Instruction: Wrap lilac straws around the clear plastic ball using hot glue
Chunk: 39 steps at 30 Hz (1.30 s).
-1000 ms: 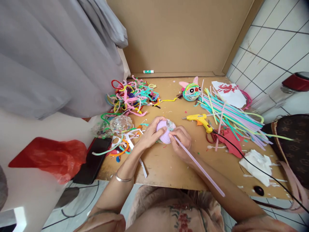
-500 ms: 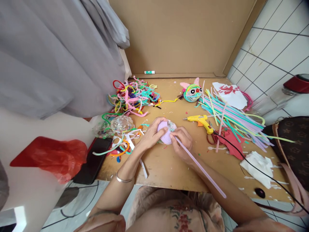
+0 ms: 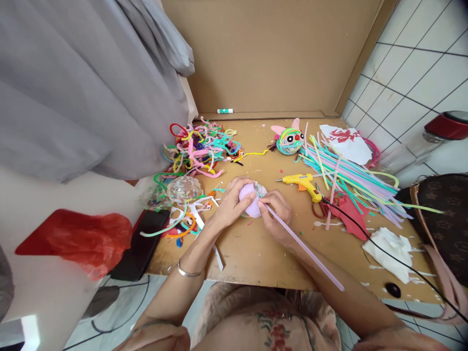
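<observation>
A ball partly wound with lilac pipe cleaner [image 3: 250, 204] sits between my hands near the middle of the table. My left hand [image 3: 234, 201] is closed around its left side, thumb lying across the wound part. On the right, my right hand [image 3: 275, 212] pinches a lilac pipe cleaner [image 3: 305, 247] where it meets the ball. Its loose length slants down to the right over my forearm. Part of the ball at the upper right is still see-through and speckled. A yellow glue gun [image 3: 302, 183] lies to the right of my right hand.
Tangled pipe cleaners [image 3: 201, 146] pile up at the back left, near a clear ball [image 3: 184, 188]. A decorated ball with pink ears [image 3: 289, 140] stands at the back. Straight pipe cleaners [image 3: 351, 175] lie right, beside red scraps [image 3: 349, 214]. A black cord [image 3: 387, 251] crosses the right side.
Both hands keep their hold on the ball and pipe cleaner. The loose end of the pipe cleaner has risen slightly. The view has shifted a little.
</observation>
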### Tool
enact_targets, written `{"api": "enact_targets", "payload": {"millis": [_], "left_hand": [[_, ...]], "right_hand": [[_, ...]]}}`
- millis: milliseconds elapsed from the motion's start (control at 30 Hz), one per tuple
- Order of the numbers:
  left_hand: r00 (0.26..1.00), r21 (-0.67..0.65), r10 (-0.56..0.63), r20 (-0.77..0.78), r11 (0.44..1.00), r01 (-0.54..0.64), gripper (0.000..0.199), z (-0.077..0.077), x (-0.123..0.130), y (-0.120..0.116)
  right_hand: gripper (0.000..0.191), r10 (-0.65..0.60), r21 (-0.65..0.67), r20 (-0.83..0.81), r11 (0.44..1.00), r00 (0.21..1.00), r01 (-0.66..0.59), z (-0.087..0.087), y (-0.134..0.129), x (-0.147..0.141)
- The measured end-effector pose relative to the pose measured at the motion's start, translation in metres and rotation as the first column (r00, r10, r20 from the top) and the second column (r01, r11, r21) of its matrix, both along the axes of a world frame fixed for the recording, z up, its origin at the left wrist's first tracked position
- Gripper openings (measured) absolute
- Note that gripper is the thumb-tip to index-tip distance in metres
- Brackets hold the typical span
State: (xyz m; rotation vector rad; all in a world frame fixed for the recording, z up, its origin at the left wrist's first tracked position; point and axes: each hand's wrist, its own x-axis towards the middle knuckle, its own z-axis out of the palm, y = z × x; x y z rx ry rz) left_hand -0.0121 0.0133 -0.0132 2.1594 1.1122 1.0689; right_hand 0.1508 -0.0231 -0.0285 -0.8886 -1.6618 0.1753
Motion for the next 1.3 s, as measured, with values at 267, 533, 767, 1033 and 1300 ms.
{"api": "enact_targets", "payload": {"millis": [267,533,767,1033,1300], "left_hand": [[1.000,0.120,0.019,0.021,0.993,-0.021,0.028,0.0013,0.0012,-0.0019],[0.996,0.128,0.032,0.078,0.991,-0.042,0.022,0.0022,0.0030,-0.0043],[0.975,-0.029,0.019,0.220,0.999,-0.013,0.019,0.0050,0.0042,-0.0073],[0.981,-0.095,0.028,0.194,0.995,-0.010,0.024,0.0089,0.0042,-0.0095],[0.996,-0.076,-0.030,0.089,0.996,0.037,0.038,0.0065,0.0035,-0.0071]], "right_hand": [[0.010,0.001,-0.027,-0.007,1.000,1.000,-0.001,-0.0025,0.0005,0.0007],[0.010,-0.002,-0.009,-0.017,1.000,1.000,0.002,-0.0012,0.0007,0.0000],[0.010,-0.028,0.001,0.016,1.000,1.000,0.028,-0.0003,0.0008,-0.0008],[0.010,-0.040,-0.008,0.006,0.999,0.999,0.040,-0.0009,0.0009,-0.0005],[0.009,-0.036,-0.025,-0.008,0.999,0.999,0.036,-0.0035,0.0009,-0.0001]]}}
